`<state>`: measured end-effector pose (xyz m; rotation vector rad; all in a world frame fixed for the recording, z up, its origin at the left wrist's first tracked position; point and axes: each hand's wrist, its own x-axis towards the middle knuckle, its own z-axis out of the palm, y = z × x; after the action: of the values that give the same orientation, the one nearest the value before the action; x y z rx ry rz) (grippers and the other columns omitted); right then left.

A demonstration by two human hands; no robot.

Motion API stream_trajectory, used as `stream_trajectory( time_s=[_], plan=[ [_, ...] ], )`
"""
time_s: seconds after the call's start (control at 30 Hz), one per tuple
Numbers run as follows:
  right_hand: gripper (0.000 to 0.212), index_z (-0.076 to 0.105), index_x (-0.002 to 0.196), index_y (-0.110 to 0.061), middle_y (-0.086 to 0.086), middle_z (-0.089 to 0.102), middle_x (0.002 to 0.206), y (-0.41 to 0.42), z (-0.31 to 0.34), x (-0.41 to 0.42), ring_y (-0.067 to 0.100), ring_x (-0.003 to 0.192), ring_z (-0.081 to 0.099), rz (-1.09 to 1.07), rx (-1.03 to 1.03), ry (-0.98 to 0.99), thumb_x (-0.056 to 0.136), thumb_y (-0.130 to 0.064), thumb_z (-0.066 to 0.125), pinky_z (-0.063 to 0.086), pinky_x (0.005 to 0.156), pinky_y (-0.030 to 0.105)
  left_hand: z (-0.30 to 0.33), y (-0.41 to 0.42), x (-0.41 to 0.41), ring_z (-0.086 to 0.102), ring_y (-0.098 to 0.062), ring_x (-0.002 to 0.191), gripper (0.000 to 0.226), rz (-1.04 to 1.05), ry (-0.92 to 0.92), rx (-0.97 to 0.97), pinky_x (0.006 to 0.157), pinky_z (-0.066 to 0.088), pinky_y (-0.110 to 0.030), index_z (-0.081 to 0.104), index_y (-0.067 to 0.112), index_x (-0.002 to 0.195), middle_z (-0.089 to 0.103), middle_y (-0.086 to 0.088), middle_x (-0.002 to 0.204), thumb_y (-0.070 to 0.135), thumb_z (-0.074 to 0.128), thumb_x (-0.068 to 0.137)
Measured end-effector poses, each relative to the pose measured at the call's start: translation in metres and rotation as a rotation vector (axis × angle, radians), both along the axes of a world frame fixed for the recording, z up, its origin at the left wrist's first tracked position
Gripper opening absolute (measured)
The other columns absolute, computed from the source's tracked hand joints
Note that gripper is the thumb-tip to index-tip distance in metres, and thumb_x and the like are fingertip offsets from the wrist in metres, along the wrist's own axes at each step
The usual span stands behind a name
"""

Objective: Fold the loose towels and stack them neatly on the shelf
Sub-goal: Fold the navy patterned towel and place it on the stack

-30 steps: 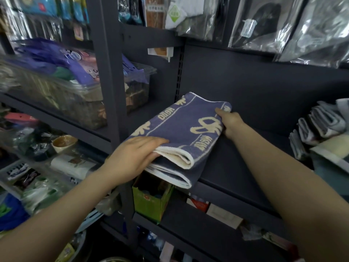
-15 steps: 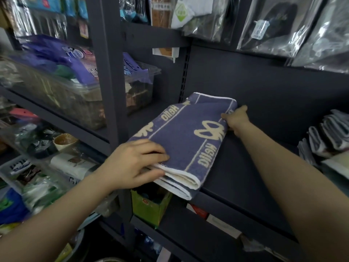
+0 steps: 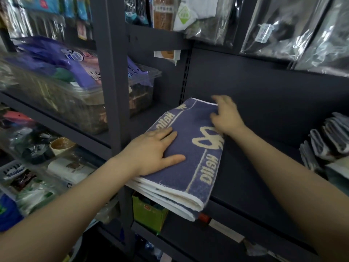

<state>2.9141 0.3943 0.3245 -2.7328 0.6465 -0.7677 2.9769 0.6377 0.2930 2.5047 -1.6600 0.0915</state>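
both hands now lie flat (fingers spread) on folded towel (image 3: 190,161): left hand (image 3: 151,154), right hand (image 3: 224,116).

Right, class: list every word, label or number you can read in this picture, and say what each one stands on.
"Hello", woven in cream, twice on the folded blue towel, upside down from this view: near its front edge and along its left border.
Hanging packets above: green label, too blurred to read.
Purple packets in the clear bin: print too small.
Green box below: red mark, unreadable.
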Motion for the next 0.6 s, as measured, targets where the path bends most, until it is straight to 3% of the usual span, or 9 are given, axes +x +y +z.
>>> stream_trajectory(
  time_s=[0.1,0.2,0.3,0.43,0.5,0.6],
  plan=[
    [0.039,0.047,0.133,-0.01,0.013,0.038,0.145,0.033,0.005,0.025,0.025,0.135,0.032,0.414,-0.117,0.169,0.095,-0.016,0.047,0.021,0.109,0.027,-0.002,0.004,0.003,0.01,-0.013,0.142,0.098,-0.053,-0.027,0.043,0.112,0.008,-0.024,0.008,0.032,0.147,0.006,0.004,0.157,0.08,0.006,0.062],
    [0.05,0.027,0.145,-0.022,0.005,0.022,0.154,0.045,-0.009,0.047,0.018,0.141,0.02,0.517,-0.166,0.486,0.098,-0.038,0.037,0.012,0.114,0.029,-0.006,0.012,0.006,0.007,-0.012,0.143,0.085,-0.106,-0.049,0.072,0.113,0.006,-0.024,0.009,0.036,0.146,0.004,0.005,0.157,0.076,0.015,0.071],
    [0.055,0.013,0.147,-0.032,-0.002,0.01,0.157,0.033,-0.016,0.059,0.015,0.143,0.009,0.481,-0.123,0.602,0.097,-0.05,0.027,0.005,0.115,0.032,-0.005,0.015,0.009,0.01,-0.011,0.142,0.071,-0.144,-0.016,0.053,0.112,0.007,-0.021,0.018,0.036,0.145,0.009,0.008,0.156,0.068,0.032,0.083],
    [0.054,0.015,0.147,-0.03,-0.002,0.011,0.157,0.009,-0.019,0.069,0.016,0.144,0.007,0.288,-0.094,0.559,0.098,-0.051,0.016,0.001,0.115,0.036,-0.002,0.014,0.008,0.021,-0.011,0.138,0.064,-0.144,0.023,-0.002,0.109,0.019,-0.022,0.031,0.035,0.141,0.02,0.009,0.153,0.065,0.035,0.085],
    [0.057,0.019,0.147,-0.024,0.003,0.017,0.156,-0.004,-0.018,0.07,0.022,0.143,0.014,0.129,-0.1,0.482,0.097,-0.052,0.018,0.006,0.115,0.04,0.0,0.016,0.007,0.027,-0.011,0.134,0.065,-0.142,0.07,-0.021,0.107,0.024,-0.023,0.036,0.035,0.138,0.026,0.009,0.149,0.068,0.028,0.082],
    [0.068,0.03,0.141,-0.011,0.012,0.037,0.146,-0.019,-0.009,0.072,0.032,0.13,0.037,-0.02,0.012,0.46,0.092,-0.058,0.032,0.028,0.107,0.043,0.004,0.013,0.008,0.037,-0.011,0.123,0.066,-0.13,0.118,-0.061,0.102,0.033,-0.03,0.045,0.034,0.128,0.037,0.01,0.136,0.071,0.02,0.079]
  ],
)
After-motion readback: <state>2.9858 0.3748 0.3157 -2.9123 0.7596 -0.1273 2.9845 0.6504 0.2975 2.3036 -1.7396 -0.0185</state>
